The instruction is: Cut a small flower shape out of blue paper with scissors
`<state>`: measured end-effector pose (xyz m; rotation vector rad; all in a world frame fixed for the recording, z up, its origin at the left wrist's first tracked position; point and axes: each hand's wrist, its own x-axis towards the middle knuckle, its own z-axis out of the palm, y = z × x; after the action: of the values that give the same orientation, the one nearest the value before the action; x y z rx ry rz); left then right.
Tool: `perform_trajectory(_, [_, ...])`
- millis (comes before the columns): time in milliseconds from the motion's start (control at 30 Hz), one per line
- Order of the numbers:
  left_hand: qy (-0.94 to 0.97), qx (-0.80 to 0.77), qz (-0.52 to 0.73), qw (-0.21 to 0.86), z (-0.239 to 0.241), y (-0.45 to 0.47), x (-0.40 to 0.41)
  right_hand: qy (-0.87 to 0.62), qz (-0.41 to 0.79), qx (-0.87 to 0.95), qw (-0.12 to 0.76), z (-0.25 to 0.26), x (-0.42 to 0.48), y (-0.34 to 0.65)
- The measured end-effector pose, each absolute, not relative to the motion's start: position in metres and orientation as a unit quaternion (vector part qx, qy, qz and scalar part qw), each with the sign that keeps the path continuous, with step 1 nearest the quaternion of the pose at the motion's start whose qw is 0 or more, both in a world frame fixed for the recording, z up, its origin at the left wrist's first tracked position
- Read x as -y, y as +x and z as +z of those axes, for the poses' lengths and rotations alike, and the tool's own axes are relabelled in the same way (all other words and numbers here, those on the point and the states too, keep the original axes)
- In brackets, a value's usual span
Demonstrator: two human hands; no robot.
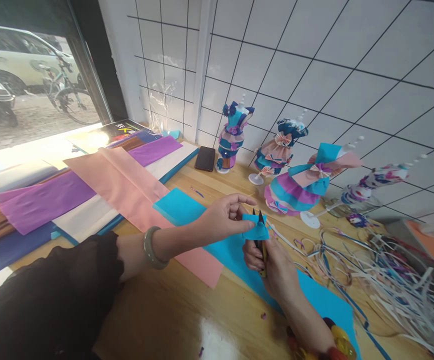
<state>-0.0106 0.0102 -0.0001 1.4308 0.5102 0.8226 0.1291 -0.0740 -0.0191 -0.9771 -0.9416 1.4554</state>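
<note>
Scissors (264, 253), gripped by the right hand (276, 265), point up beyond it, long axis nearly vertical in view; left hand (225, 217) pinches cloth (261, 233) alongside.

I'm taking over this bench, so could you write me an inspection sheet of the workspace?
Surface: wooden table, partly covered by coloured strips.
Job's things: blue piece at the hands; tool, its dark tips showing above that piece; blue strip and pink strip on the table.
Clutter: tangled thin strips at right; small purple scrap.
Hands: left hand touches the blue piece; right hand grips the tool.
Cables: nothing seen.
Surroundings: four dressed figures and a phone near the tiled wall; car outside.
</note>
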Motion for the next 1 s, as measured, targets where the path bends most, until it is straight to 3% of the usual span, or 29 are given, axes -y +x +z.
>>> perform_trajectory(1000, [0.582, -0.235, 0.35, 0.695, -0.0012, -0.0089, -0.0094, -0.459, 0.561, 0.421, 0.545, -0.0201, 0.0755, 0.126])
